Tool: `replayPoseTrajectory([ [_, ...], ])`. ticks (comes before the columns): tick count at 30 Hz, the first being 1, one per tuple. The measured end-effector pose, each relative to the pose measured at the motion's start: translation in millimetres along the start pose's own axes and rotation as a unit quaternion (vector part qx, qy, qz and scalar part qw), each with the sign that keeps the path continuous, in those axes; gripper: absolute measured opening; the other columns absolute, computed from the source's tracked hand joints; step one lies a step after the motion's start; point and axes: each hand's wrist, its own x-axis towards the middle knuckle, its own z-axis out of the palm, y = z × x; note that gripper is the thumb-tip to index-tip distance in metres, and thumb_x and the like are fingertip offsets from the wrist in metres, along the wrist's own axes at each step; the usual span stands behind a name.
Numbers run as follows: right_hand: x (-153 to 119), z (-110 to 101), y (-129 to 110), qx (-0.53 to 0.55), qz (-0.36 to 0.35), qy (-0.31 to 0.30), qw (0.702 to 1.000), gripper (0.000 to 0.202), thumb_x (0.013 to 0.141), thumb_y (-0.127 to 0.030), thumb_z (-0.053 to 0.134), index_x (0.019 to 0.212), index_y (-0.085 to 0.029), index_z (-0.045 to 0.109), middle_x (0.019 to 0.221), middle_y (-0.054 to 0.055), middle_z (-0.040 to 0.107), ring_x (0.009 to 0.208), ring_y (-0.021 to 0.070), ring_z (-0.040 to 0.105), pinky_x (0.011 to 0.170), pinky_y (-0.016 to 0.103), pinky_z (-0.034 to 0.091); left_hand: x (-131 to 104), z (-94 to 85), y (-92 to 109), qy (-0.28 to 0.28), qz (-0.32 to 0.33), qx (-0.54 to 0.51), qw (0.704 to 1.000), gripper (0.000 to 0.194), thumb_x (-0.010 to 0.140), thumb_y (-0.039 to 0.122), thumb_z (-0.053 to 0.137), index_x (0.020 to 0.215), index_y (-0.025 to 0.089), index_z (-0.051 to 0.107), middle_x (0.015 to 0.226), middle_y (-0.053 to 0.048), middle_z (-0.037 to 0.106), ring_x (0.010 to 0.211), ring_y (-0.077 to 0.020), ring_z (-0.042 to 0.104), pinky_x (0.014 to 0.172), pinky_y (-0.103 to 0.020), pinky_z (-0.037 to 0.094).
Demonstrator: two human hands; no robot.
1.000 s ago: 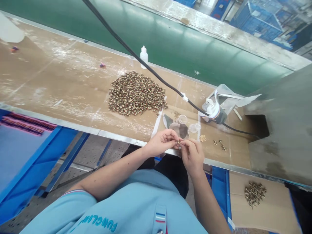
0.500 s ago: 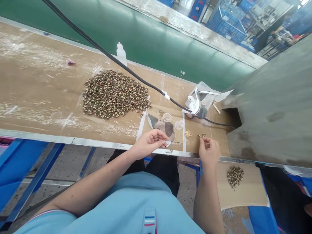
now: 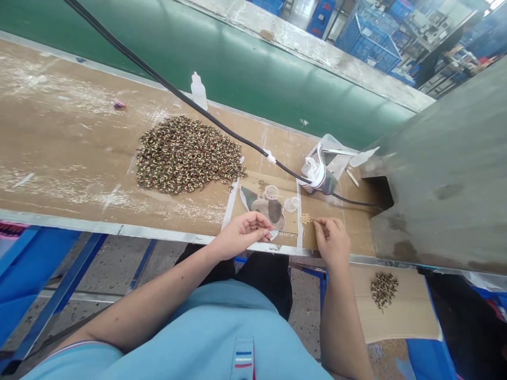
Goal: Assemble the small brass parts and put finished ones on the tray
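Observation:
My left hand (image 3: 247,230) is over the front edge of the cardboard-covered bench, thumb and fingertips pinched together on something too small to make out. Beside its fingers lies a stained cloth-like sheet (image 3: 274,210) with a small clear round dish (image 3: 271,192) at its upper edge. A second clear dish (image 3: 291,204) is to the right. My right hand (image 3: 333,240) reaches with pinched fingertips to the right side of a little pile of tan beads (image 3: 305,218); whatever it holds is hidden or too small to name.
A big heap of small brown-and-gold parts (image 3: 188,155) covers the middle left. Behind are a white bottle (image 3: 198,91), a clear bin (image 3: 335,153) and a black cable (image 3: 222,125) crossing overhead. A metal housing (image 3: 447,174) stands right; a smaller parts pile (image 3: 384,290) lies below it.
My right hand has moved left, from small dark pieces on the cardboard to the tan beads. My left hand has barely moved. The view has shifted slightly.

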Motion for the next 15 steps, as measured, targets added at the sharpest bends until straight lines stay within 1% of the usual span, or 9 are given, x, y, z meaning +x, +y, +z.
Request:
replayPoseTrajectory([
  [3,4.4,-0.5,1.2,-0.014,-0.02,-0.026,0.999,0.029,0.089,-0.04,0.045,0.082,-0.021,0.066,0.084,0.004,0.061,0.068,0.0138,0.056,0.057,0.025,0.038,0.2,-0.4,-1.1,-0.002,0.005,-0.004,1.0,0.02,0.074,0.03,0.069,0.082,0.014,0.06,0.073,-0.004,0.066,0.069,-0.0111,0.063,0.07,-0.025,0.053],
  [6,6.5,-0.2,1.2,-0.039,-0.03,-0.046,0.998,0.026,0.089,-0.036,0.045,0.081,-0.021,0.065,0.084,0.003,0.061,0.069,0.0139,0.056,0.055,0.024,0.035,0.4,-0.4,-2.4,0.0,0.012,-0.012,1.0,0.02,0.074,0.03,0.069,0.081,0.013,0.059,0.076,-0.004,0.066,0.07,-0.0106,0.063,0.069,-0.024,0.053],
  [9,7.3,-0.4,0.8,-0.049,-0.038,-0.047,0.997,0.025,0.089,-0.034,0.045,0.081,-0.021,0.065,0.084,0.003,0.06,0.068,0.0134,0.056,0.054,0.024,0.033,0.6,-0.3,-3.6,0.002,0.015,-0.019,1.0,0.019,0.073,0.028,0.069,0.08,0.013,0.059,0.078,-0.004,0.066,0.072,-0.0107,0.063,0.068,-0.023,0.052],
  [15,8.1,-3.2,-1.6,-0.043,-0.052,-0.043,0.997,0.026,0.089,-0.037,0.046,0.082,-0.021,0.066,0.083,0.003,0.061,0.067,0.0127,0.057,0.052,0.023,0.034,0.6,-0.2,-3.8,0.005,0.007,-0.019,1.0,0.014,0.074,0.023,0.067,0.08,0.013,0.058,0.074,-0.002,0.065,0.07,-0.0096,0.063,0.068,-0.022,0.052],
])
